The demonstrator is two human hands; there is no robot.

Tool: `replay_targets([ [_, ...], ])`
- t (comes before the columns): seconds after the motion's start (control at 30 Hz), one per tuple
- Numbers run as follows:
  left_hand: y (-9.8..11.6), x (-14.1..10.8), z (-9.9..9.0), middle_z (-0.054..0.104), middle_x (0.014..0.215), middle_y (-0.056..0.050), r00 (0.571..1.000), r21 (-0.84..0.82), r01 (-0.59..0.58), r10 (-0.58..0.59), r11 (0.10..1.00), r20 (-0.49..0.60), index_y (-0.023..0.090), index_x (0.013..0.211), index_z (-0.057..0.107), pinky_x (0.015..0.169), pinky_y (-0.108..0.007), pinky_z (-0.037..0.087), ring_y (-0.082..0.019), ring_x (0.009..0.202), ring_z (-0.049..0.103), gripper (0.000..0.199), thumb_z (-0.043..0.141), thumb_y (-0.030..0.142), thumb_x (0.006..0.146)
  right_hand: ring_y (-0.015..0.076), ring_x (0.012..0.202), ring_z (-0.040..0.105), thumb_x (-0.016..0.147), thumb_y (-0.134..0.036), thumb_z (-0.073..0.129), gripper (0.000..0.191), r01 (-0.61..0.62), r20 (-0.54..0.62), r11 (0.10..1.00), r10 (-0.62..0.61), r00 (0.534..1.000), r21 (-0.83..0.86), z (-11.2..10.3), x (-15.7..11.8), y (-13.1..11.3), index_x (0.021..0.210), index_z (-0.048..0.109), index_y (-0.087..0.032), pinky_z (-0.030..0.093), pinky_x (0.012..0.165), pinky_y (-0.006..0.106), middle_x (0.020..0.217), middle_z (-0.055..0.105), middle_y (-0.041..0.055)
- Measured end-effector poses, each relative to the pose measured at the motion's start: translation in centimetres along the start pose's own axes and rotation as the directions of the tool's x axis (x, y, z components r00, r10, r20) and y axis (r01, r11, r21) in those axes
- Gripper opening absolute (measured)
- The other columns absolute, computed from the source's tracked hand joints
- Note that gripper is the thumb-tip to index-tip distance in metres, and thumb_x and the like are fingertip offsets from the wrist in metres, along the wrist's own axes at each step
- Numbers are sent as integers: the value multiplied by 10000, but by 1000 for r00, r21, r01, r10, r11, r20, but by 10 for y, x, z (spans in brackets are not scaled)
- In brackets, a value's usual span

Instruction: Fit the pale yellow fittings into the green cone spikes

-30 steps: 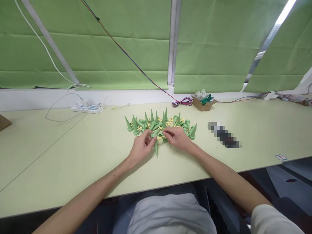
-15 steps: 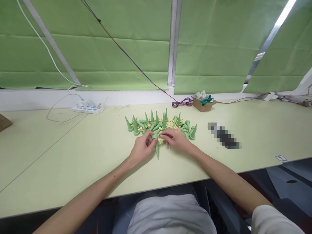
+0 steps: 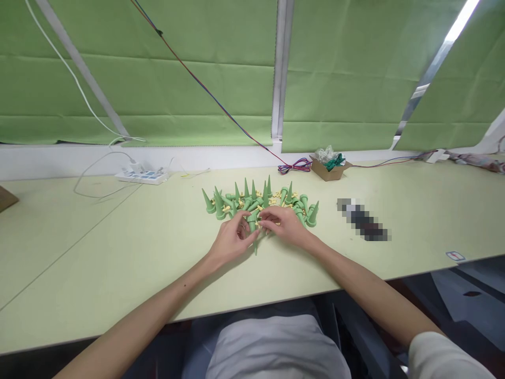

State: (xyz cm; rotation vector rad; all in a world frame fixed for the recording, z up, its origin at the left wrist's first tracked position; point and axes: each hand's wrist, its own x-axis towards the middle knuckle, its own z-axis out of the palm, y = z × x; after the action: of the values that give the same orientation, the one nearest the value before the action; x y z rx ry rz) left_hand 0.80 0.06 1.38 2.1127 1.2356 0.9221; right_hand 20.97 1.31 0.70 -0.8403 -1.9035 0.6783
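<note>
Across pale table (image 3: 158,252), brace green spike (image 3: 252,221) within curved left fingers (image 3: 240,215); guide gently with right fingers (image 3: 270,211) pinched together, hold unclear.

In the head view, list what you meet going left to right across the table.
Brown item at the edge, power strip, left hand, right hand, small box, sticker.

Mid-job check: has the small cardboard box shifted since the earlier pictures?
No, the cardboard box has not shifted: it sits just right of the coiled cable, as before.
</note>
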Motion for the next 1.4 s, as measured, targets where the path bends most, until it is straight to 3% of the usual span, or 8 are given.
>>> replay_targets([
  [0.23,-1,0,0,627,765,2,1000,35,17,-18,999,8,205,1194,537,556,-265,439,-154,587,571,426,611,461,862,152,566,665,943,-297,597,135,-71,19,995,70,997,71,4,-1,-1,860,640,-200,556,565,270,630,633,-14],
  [0.4,1,0,0,631,785,-2,1000,52,23,-22,998,-11,201,1210,543,551,-261,434,-143,580,555,426,599,451,870,152,591,666,978,-320,546,192,-79,42,996,78,996,37,5,-2,-2,866,642,-196,546,580,271,658,640,-2],
  [0.67,2,0,2,598,768,7,997,8,34,-33,999,-63,202,1191,531,570,-268,452,-152,597,578,431,606,476,867,154,696,650,944,-224,553,106,14,56,994,-7,998,-112,3,-5,-3,999,635,-184,531,671,285,883,700,53],
  [0.9,5,0,1,589,762,6,997,-13,22,-23,1000,-79,206,1182,529,556,-265,449,-145,574,569,428,616,475,860,152,618,617,994,-256,477,156,-34,59,992,42,997,-125,5,-6,-3,1035,616,-200,494,640,280,729,666,9],
  [1.4,3,2,2,565,790,14,995,-46,25,-29,999,-91,213,1171,510,546,-255,442,-128,565,553,422,621,472,858,133,577,555,990,-284,508,133,-42,45,994,47,998,-105,2,-4,-4,936,591,-196,443,603,258,671,609,-19],
])
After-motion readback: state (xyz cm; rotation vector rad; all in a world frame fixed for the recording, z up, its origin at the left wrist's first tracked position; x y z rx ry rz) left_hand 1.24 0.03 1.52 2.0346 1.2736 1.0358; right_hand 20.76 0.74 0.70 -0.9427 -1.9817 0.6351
